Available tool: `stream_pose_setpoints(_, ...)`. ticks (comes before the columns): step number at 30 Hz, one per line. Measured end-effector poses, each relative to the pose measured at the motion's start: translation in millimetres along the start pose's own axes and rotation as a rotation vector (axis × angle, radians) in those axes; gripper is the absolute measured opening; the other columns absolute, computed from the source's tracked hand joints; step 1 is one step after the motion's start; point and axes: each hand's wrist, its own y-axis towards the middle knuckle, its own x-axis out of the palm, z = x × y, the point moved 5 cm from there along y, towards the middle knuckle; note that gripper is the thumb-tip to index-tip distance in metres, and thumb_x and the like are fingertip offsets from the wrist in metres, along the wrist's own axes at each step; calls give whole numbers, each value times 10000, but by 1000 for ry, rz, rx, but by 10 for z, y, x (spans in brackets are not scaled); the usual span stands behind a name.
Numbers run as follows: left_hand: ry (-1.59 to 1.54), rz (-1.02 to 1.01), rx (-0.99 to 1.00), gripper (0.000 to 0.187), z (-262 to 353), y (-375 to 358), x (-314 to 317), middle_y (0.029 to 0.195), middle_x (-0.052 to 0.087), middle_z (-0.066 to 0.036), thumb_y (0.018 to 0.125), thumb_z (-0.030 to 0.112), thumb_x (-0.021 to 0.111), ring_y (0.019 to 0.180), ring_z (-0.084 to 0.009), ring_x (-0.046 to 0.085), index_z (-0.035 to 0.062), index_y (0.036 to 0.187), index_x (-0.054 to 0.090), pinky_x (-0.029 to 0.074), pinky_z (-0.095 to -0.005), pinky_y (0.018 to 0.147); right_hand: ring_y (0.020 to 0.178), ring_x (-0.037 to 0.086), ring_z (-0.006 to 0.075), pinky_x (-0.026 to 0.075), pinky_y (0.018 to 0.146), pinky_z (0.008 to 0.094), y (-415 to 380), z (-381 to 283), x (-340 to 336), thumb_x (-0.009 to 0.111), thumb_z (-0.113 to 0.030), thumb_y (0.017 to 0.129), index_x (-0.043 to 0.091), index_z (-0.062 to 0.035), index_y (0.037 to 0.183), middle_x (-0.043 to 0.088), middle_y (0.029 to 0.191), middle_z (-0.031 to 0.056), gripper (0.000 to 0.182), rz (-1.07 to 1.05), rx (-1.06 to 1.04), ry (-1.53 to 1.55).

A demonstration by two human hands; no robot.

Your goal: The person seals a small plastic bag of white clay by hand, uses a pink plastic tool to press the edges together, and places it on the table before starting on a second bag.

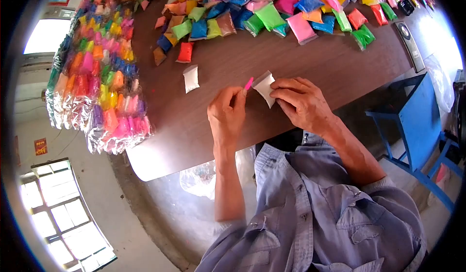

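My left hand (227, 111) is closed in a pinch on a small pink stick (249, 83), whose shape is too small to make out fully. Close to its tip is a small clear packet with white filling (265, 88), held at its right side between the thumb and fingers of my right hand (302, 102). Both hands are above the front part of the brown table (208, 146). A second white packet (191, 79) lies flat on the table, left of and beyond my left hand. Beyond it is a red packet (185, 52).
Many coloured packets (269, 16) are heaped along the far side. Long clear bags of colourful pieces (104, 78) cover the left end. A metallic oblong object (408, 44) lies near the right edge. A blue stool (412, 121) stands right of the table.
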Motion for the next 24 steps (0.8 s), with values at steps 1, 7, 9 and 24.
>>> stream_pose_setpoints(1, -1, -3, -2, 87, 33, -32, 10, 842, 731, -139, 932, 92, 775, 718, -208, 682, 12, 964, 763, 534, -349, 673, 998, 695, 275, 559, 906, 398, -1, 4, -8, 793, -11, 816, 729, -70, 1040, 708, 1177, 66, 240, -2, 4, 0)
stream_pose_setpoints(7, -111, -5, 106, 76, 166, -178, 175, 878, 736, -156, 930, 67, 770, 732, -243, 702, 7, 971, 750, 543, -348, 686, 1019, 691, 283, 555, 915, 406, 21, -11, -6, 783, -11, 820, 733, -68, 1056, 703, 1179, 68, 248, 19, 10, -8)
stream_pose_setpoints(9, -5, 2, 59, 64, 109, -141, 166, 880, 738, -160, 938, 56, 756, 741, -256, 711, 7, 977, 744, 544, -342, 687, 1030, 690, 289, 555, 918, 411, 30, -27, -23, 777, -13, 826, 733, -67, 1055, 701, 1181, 73, 239, 8, -3, -3)
stream_pose_setpoints(24, -15, 31, 89, 81, 62, -171, 155, 888, 747, -166, 945, 82, 761, 740, -269, 713, 8, 981, 760, 552, -353, 695, 1030, 693, 299, 552, 921, 417, 37, -20, -15, 774, -9, 824, 740, -59, 1041, 710, 1153, 73, 225, 15, 9, -11)
